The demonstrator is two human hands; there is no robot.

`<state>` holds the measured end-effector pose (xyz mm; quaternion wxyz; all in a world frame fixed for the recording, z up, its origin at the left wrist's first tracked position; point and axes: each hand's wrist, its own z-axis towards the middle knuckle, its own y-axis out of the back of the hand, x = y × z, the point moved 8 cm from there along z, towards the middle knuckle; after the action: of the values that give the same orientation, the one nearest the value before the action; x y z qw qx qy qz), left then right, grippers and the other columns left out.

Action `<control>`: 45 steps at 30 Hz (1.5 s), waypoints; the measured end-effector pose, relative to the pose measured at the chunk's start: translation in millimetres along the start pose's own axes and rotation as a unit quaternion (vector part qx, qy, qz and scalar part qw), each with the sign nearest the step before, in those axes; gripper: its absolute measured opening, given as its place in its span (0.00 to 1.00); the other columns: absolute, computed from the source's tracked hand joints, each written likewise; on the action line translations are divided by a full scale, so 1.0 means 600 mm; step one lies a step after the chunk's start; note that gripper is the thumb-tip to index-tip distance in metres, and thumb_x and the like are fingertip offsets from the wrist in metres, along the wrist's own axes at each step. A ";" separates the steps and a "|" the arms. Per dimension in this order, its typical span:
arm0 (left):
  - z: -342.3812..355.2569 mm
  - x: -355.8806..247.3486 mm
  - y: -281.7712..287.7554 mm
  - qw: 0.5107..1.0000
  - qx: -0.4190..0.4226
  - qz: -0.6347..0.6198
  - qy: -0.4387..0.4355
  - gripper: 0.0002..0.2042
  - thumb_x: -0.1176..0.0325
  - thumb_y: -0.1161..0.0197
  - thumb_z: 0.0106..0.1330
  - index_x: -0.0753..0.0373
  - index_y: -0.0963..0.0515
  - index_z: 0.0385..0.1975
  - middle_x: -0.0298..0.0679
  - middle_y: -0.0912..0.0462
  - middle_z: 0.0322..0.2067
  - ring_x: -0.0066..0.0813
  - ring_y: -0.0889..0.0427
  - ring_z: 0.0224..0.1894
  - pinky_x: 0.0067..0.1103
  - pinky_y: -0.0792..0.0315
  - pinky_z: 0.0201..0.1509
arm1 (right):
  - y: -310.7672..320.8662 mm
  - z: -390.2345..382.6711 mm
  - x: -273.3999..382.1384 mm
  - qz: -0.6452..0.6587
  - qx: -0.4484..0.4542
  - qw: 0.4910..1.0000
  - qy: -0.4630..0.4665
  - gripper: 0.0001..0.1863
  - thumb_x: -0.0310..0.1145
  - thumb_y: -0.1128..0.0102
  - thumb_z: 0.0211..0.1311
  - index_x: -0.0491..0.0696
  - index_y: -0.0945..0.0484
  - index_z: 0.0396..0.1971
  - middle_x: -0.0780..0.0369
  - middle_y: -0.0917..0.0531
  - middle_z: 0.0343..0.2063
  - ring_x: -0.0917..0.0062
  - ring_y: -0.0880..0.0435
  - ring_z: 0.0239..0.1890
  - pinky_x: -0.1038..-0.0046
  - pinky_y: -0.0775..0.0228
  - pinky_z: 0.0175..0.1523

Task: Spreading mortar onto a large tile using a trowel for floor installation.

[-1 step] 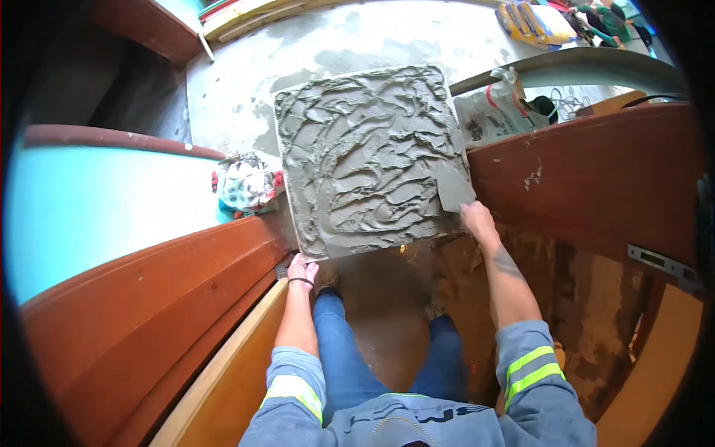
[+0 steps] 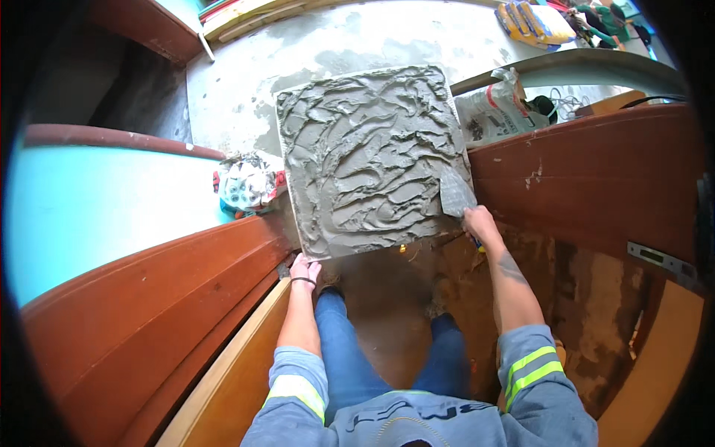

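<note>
A large square slab or tile [image 2: 289, 164] lies before me, coated in thick, ridged grey mortar [image 2: 372, 156]; only its pale rim shows bare. At its near left corner my left hand [image 2: 305, 273] grips the edge, fingers partly hidden by the slab. My right hand [image 2: 482, 225] is closed round the handle of a trowel [image 2: 456, 192], near the right edge. The grey-smeared blade points away from me over the mortar, its broad face visible. Whether it touches the mortar I cannot tell.
Red-brown door frames or panels flank me on the left [image 2: 156, 298] and right [image 2: 588, 167]. A plastic bag of small things [image 2: 248, 186] sits left of the slab. Beyond the right panel are a white sack [image 2: 495, 112] and yellow packages [image 2: 532, 24]. A spirit level [image 2: 655, 258] lies far right.
The trowel has shifted slightly right and its blade has turned, showing a lighter face. The slab and my left hand have moved very slightly right in the picture.
</note>
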<state>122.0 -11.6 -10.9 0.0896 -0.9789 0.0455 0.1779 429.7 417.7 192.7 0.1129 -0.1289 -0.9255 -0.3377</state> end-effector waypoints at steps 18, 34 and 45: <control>0.087 -0.193 0.147 0.919 -0.067 0.378 -0.090 0.20 0.70 0.49 0.63 0.60 0.29 0.56 0.39 0.21 0.50 0.27 0.25 0.54 0.22 0.36 0.59 | -0.366 -0.013 0.752 -0.258 -0.095 0.871 0.406 0.12 0.32 0.51 0.51 0.43 0.19 0.26 0.48 0.18 0.30 0.59 0.16 0.33 0.62 0.23 0.37; 0.118 -0.222 0.113 0.973 -0.032 0.226 -0.025 0.18 0.72 0.51 0.65 0.59 0.28 0.56 0.33 0.22 0.44 0.20 0.24 0.42 0.21 0.28 0.39 | -0.404 0.119 0.940 -0.339 -0.108 0.857 0.374 0.14 0.32 0.51 0.53 0.42 0.18 0.32 0.49 0.17 0.36 0.57 0.17 0.41 0.63 0.24 0.45; 0.195 -0.278 0.159 0.966 -0.070 0.243 -0.047 0.15 0.72 0.49 0.64 0.59 0.25 0.50 0.34 0.20 0.40 0.23 0.22 0.39 0.23 0.25 0.36 | -0.302 0.223 0.955 -0.448 -0.056 0.817 0.359 0.15 0.34 0.51 0.54 0.40 0.19 0.24 0.48 0.17 0.28 0.59 0.15 0.34 0.63 0.23 0.40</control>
<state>-85.0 -73.0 -74.1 -0.0234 -0.9329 0.2646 0.2430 -183.1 464.7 154.4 0.2658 0.4247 -0.7542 -0.4245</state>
